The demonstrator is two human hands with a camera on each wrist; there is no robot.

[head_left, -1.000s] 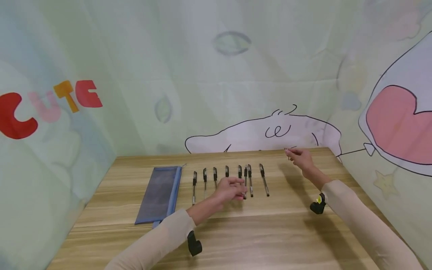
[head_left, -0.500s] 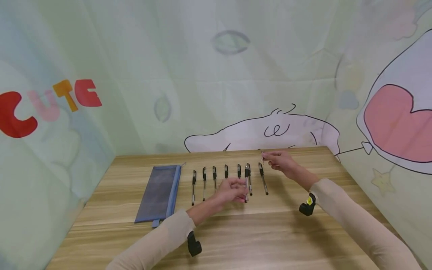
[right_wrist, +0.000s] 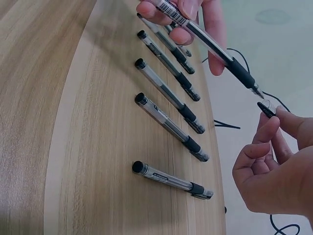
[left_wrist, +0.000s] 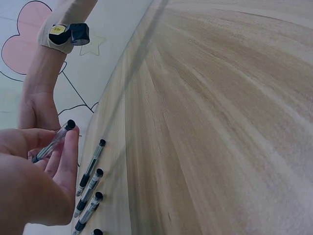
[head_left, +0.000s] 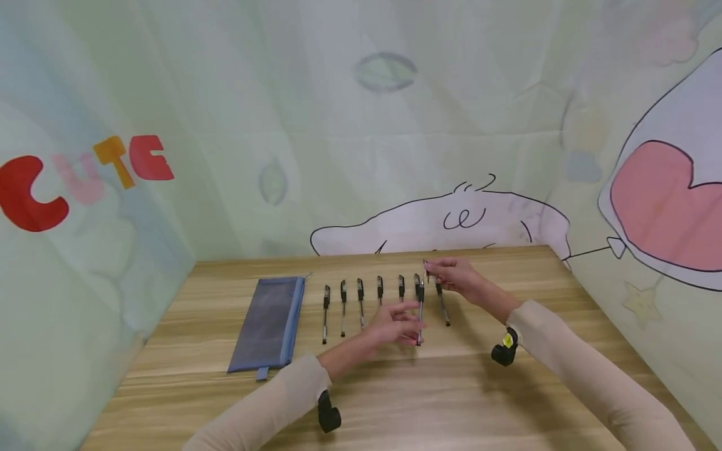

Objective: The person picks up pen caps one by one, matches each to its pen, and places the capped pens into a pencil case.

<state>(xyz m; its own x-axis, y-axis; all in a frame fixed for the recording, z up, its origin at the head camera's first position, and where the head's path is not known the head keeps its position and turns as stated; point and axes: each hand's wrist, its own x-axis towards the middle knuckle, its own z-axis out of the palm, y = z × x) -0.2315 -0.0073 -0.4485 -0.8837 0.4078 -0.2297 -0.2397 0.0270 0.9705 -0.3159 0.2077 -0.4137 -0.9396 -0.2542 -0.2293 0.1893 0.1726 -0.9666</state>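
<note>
My left hand (head_left: 392, 324) pinches an uncapped gel pen (right_wrist: 211, 46) by its barrel, over the row of pens. This pen has a clear barrel, a black rubber grip and a bare tip, and it slants toward my right hand (head_left: 459, 275). There, thumb and forefinger pinch a small clear pen cap (right_wrist: 266, 108) with a black clip. In the right wrist view the tip is right at the cap. Capped gel pens lie below the hands, among them a rightmost pen (head_left: 444, 308) and a leftmost pen (head_left: 325, 315); my left hand partly covers some.
A blue mesh zip pouch (head_left: 265, 322) lies flat left of the pens, its zipper along the right side. The wood-grain table (head_left: 395, 401) ends at the back against a printed cloth wall (head_left: 316, 125).
My right hand has come left and slightly down with the cap, up to the pen. My left hand has lifted its pen and shifted slightly right.
</note>
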